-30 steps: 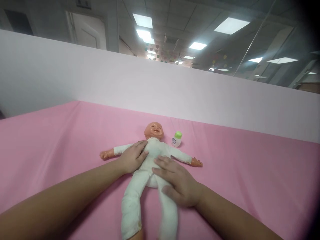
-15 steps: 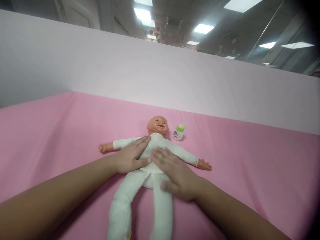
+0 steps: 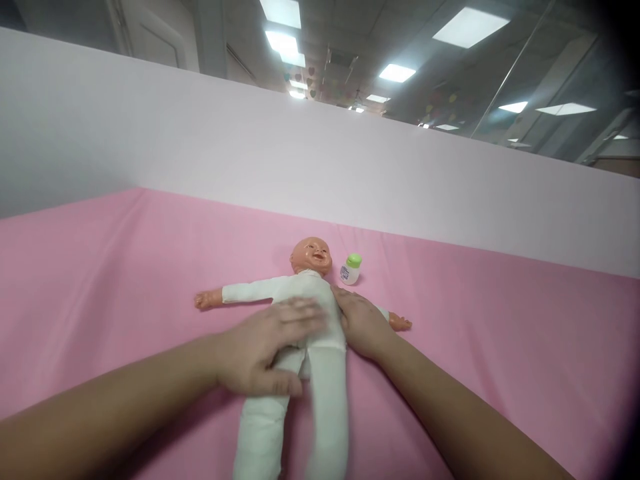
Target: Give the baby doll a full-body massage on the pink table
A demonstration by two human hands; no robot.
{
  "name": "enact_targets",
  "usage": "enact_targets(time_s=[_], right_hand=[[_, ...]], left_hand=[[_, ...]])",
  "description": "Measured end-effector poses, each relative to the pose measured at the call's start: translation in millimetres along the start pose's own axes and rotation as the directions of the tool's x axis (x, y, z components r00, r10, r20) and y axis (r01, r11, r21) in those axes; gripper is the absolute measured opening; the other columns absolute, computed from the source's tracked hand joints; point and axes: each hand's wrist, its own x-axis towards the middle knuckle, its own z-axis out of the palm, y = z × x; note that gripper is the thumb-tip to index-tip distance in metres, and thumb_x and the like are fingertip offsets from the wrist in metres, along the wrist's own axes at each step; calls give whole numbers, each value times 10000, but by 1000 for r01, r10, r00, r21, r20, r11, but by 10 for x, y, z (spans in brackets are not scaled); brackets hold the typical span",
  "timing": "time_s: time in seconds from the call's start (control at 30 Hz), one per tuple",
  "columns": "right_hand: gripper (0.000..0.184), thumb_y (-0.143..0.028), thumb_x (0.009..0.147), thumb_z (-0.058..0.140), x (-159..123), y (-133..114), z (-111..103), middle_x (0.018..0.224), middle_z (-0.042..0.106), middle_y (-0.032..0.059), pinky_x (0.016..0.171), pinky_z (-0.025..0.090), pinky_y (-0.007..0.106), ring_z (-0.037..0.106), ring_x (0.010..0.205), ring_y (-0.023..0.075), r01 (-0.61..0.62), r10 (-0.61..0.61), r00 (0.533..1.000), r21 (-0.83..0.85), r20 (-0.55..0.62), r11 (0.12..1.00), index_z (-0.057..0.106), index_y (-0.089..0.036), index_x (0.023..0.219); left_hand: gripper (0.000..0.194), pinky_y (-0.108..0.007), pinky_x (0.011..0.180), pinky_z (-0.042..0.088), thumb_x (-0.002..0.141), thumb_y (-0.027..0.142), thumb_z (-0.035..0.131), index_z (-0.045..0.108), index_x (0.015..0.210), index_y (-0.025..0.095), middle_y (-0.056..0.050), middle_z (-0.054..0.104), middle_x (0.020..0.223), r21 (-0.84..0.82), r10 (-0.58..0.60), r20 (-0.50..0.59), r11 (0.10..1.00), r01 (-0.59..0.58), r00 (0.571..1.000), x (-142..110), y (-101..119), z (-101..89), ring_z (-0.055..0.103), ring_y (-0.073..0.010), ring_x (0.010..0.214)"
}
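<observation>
Doll (image 3: 331, 337): laid on its back on a pink covering (image 3: 480, 327), head away from the camera; dressed in white cloth, with the arms stretched out to both sides and the legs cut off by the lower picture edge.
Left hand (image 3: 270, 343): held palm down over the doll's belly, the fingers stretched out and blurred, the thumb spread well apart from them toward the top of a leg; nothing is gripped, and how firmly the cloth is touched cannot be told.
Right hand (image 3: 364, 325): laid along the doll's side, fingers straight and close together, fingertips near its shoulder; part of one doll arm is hidden by it, and nothing is gripped.
Bottle (image 3: 351, 269): stood beside the doll's head, untouched, fitted with a green cap (image 3: 355, 260); the print on it cannot be read.
Count: one doll, one bottle, two hands.
Surface: the pink covering is lightly creased and bordered by a white panel (image 3: 320, 160).
Room: above the panel, a grey ceiling (image 3: 350, 27) is seen, set with several lit square lights (image 3: 471, 27); a pale door (image 3: 160, 40) is partly shown at upper left.
</observation>
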Motion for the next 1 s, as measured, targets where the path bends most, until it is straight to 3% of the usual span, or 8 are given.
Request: enact_targets(time_s=[0.1, 0.2, 0.4, 0.5, 0.63, 0.77, 0.9, 1.0], right_hand=[[604, -206, 994, 448, 4, 4, 37, 1556, 538, 95, 1213, 365, 489, 506, 1432, 273, 24, -24, 999, 5, -22, 1000, 403, -225, 1596], [615, -192, 973, 459, 5, 26, 85, 1563, 530, 96, 1220, 364, 490, 496, 1442, 265, 69, -69, 997, -4, -28, 998, 418, -209, 1587], [632, -228, 975, 498, -12, -8, 82, 1565, 527, 83, 1220, 374, 526, 507, 1435, 285, 134, -133, 990, 10, -46, 991, 399, -245, 1599], [629, -223, 975, 491, -22, -21, 31, 1559, 536, 70, 1213, 385, 542, 511, 1432, 294, 121, -118, 992, 46, -47, 992, 405, -264, 1597], [558, -229, 996, 446, -98, -50, -54, 1546, 550, 64, 1220, 379, 539, 508, 1437, 273, 130, -117, 986, 114, -115, 985, 484, -268, 1551], [553, -457, 994, 525, -283, -319, -144, 1591, 496, 82, 1257, 314, 504, 426, 1500, 276, 434, -406, 898, 188, -169, 881, 543, -238, 1501], [761, -696, 952, 489, -423, -700, -204, 1614, 461, 86, 1309, 131, 483, 370, 1535, 269, 642, -672, 738, 247, 54, 726, 471, -222, 1548], [850, -733, 946, 486, -397, -749, -211, 1656, 382, 94, 1307, -1, 501, 266, 1578, 272, 634, -671, 714, 224, 199, 741, 366, -213, 1608]], left_hand=[[879, -635, 1278, 91, 849, 533, 760, 386, 1614, 317, -103, 479, 1589, 15, 50, 156, 998, -53, 986, 30, 154, 56, 405, -446, 1479], [820, -683, 1251, -3, 845, 538, 764, 452, 1577, 341, -86, 423, 1625, 29, 4, 166, 1000, -9, 986, 87, 73, 43, 321, -464, 1515], [575, -616, 1238, -143, 900, 567, 685, 604, 1446, 403, -1, 381, 1650, -48, -253, -76, 967, 250, 965, 152, -426, -108, 176, -375, 1589], [568, -577, 1252, -134, 904, 548, 685, 609, 1443, 385, -4, 436, 1624, -70, -341, -233, 940, 334, 911, 120, -600, -148, 244, -347, 1575], [573, -605, 1228, -169, 890, 565, 683, 645, 1416, 341, -45, 607, 1492, -30, -430, -364, 892, 451, 826, 77, -736, -151, 313, -391, 1535], [584, -608, 1227, -168, 892, 589, 663, 645, 1419, 338, -59, 634, 1461, 7, -433, -384, 882, 471, 816, 75, -783, -126, 405, -403, 1478], [625, -619, 1235, -143, 855, 630, 690, 651, 1407, 340, -56, 636, 1460, 7, -414, -394, 891, 453, 820, 73, -767, -105, 404, -406, 1479], [635, -638, 1223, -157, 868, 628, 679, 634, 1428, 332, -67, 608, 1491, 103, -349, -377, 905, 413, 858, 62, -752, -88, 367, -429, 1500]])
